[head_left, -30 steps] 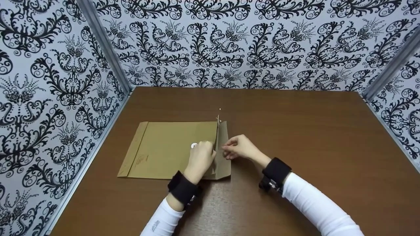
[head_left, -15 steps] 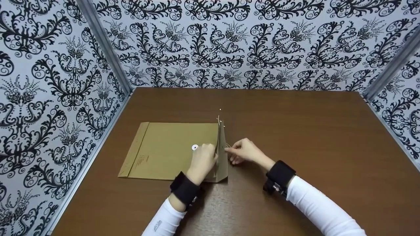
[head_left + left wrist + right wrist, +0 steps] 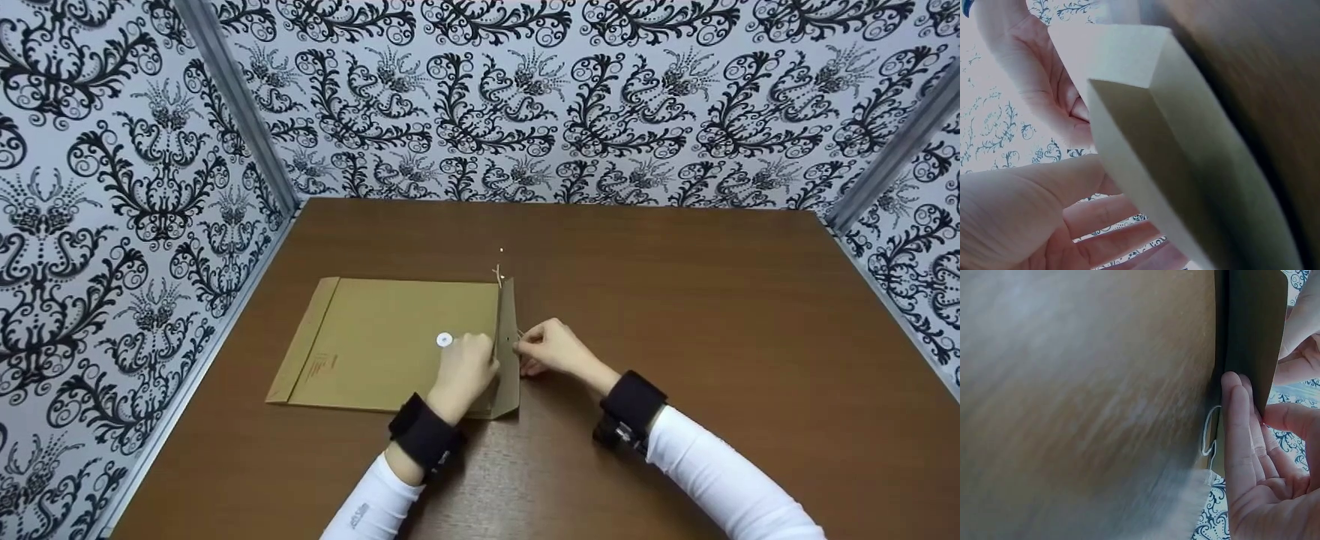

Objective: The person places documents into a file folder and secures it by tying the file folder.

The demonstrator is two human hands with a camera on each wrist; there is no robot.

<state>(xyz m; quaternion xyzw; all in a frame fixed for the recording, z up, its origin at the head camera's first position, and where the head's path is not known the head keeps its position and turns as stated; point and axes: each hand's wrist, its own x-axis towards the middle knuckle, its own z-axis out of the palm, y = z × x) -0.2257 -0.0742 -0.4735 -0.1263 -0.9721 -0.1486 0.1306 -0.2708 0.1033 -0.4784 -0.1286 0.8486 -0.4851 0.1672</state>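
A flat brown paper envelope lies on the table with its mouth toward the right. Its flap stands partly raised along that side. On the front face sits a white round button. My left hand pinches the envelope's front edge at the mouth; its fingertips are hidden in the head view. From the right, my right hand pinches the flap's edge between thumb and fingers. A thin string hangs in a loop behind the flap, beside the right fingers. The left wrist view shows the gap inside the mouth.
A brown wooden table extends around the envelope, widest to the right. Patterned walls enclose it at the back and sides. A light cord end sticks out at the envelope's far corner, near a tiny white speck.
The flap has tilted up toward the left, and a string now shows by my right hand. My right hand shifted slightly right, then back. My left hand stays at the edge.
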